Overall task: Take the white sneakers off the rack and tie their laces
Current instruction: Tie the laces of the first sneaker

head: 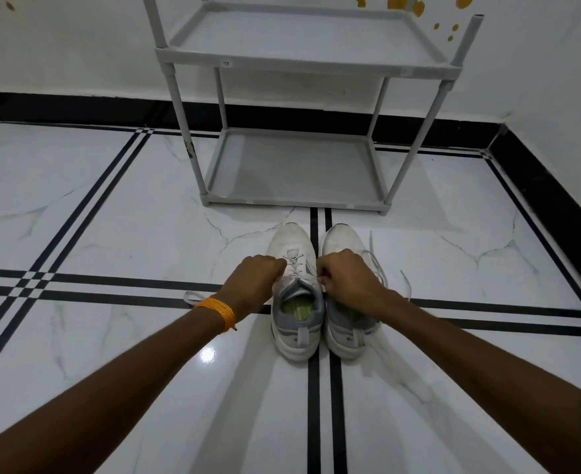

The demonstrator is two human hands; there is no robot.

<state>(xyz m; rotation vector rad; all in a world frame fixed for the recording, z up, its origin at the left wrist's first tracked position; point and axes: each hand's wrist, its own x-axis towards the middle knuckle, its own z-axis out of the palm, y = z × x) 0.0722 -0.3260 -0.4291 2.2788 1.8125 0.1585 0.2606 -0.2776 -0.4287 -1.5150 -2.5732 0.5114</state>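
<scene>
Sneakers: left sneaker [295, 295], right sneaker [345, 302] side by side on floor [111, 234] before rack [292, 165] | left hand [256, 280], right hand [348, 280]: each pinching left sneaker's lace ends | right sneaker's laces loose

White sneakers [295, 295] with grey collars are sitting on white marble floor [111, 217] showing black stripes, near a grey rack [292, 165].
</scene>
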